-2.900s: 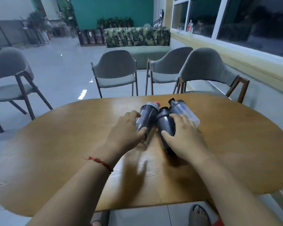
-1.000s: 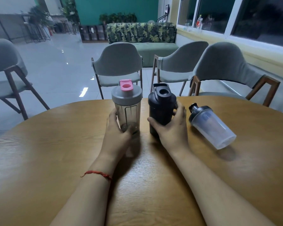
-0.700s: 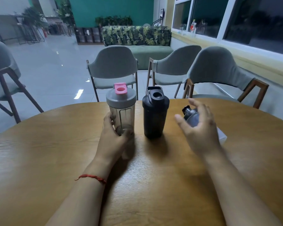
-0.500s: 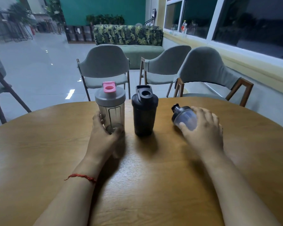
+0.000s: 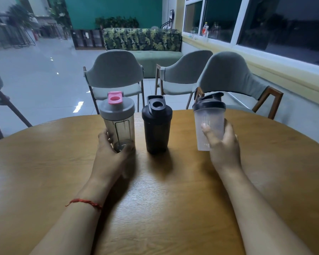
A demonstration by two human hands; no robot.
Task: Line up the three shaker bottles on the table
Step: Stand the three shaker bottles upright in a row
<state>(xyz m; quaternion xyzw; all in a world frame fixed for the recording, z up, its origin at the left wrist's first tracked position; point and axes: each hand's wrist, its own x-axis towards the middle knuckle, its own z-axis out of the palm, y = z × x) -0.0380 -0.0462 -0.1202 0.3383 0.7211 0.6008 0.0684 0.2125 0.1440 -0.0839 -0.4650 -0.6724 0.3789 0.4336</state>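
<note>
So from where I'm standing, going left to right: the left hand (image 5: 111, 153) is wrapped around the bottom of the grey shaker (image 5: 118, 122) with the pink spout, which stands upright on the table (image 5: 44, 162). Just beside it, not touching, the black shaker (image 5: 157, 126) stands on its own with nobody holding it. Then there's a wider gap, and the right hand (image 5: 224, 144) is gripping the clear shaker (image 5: 209, 124) by its lower half, fingers curled round the front. That one's roughly upright, long axis near vertical with a slight lean, and it's to the right of the other two.

The thing that matters next, I reckon: the clear shaker needs to go down to the right of the black one, level with it, and the right hand is obviously the one for that (the left is busy and on the far side anyway).

Hard to call: whether the clear shaker's base is already on the wood or a bit above it. The palm covers part of the base, and the frosted plastic blurs the fingers behind it.
</note>
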